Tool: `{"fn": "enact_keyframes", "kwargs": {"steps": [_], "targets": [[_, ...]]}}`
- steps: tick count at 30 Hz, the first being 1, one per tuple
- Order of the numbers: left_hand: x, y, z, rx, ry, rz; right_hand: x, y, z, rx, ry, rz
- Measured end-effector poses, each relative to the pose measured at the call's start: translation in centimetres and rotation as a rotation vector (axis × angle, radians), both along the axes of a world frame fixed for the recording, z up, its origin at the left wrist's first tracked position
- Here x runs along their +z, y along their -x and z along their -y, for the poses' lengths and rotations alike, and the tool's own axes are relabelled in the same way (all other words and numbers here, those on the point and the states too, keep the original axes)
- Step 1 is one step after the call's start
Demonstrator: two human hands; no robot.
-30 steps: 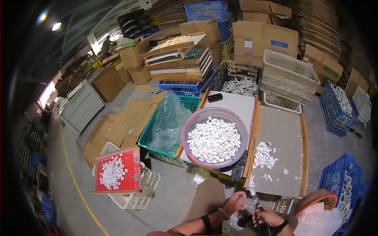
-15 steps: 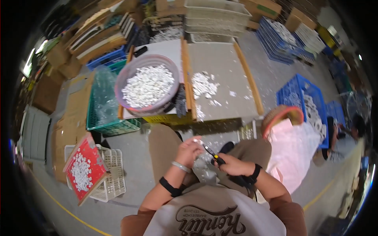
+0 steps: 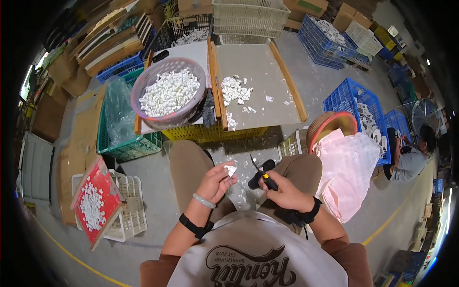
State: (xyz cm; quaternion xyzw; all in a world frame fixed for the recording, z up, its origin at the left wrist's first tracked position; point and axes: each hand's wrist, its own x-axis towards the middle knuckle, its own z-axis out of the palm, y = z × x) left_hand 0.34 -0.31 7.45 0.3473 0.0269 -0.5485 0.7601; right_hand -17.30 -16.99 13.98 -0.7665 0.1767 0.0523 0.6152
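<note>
I am pinching a small white plastic part (image 3: 231, 170) in my left hand (image 3: 216, 182), while my right hand (image 3: 282, 190) is gripping a black-handled knife (image 3: 260, 173) beside it.

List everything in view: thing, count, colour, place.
small plastic part: 1, white, pinched in left hand
knife: 1, black handle, in right hand
round basket: 1, purple, full of white parts, on left board
wooden-edged board: 1, grey, a few white parts on it, ahead
yellow crate: 1, under the boards
green crate: 1, clear bag inside, left
red tray: 1, white parts on it, on a white crate, lower left
blue crate: 1, white parts inside, right
pink bag: 1, right of knee
co-worker: 1, far right
left hand: holds part
right hand: grips knife
</note>
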Motion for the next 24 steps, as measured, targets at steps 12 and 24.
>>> {"fn": "enact_keyframes", "kwargs": {"steps": [12, 24], "targets": [[-0.7, 0.9, -1.3, -0.042, 0.084, 0.081, -4.7, 2.4, -1.3, 0.214, 0.02, -0.182], [-0.2, 1.7, -1.0, -0.052, 0.013, 0.121, -4.3, 1.6, -1.8, 0.249, 0.075, -0.186]]}}
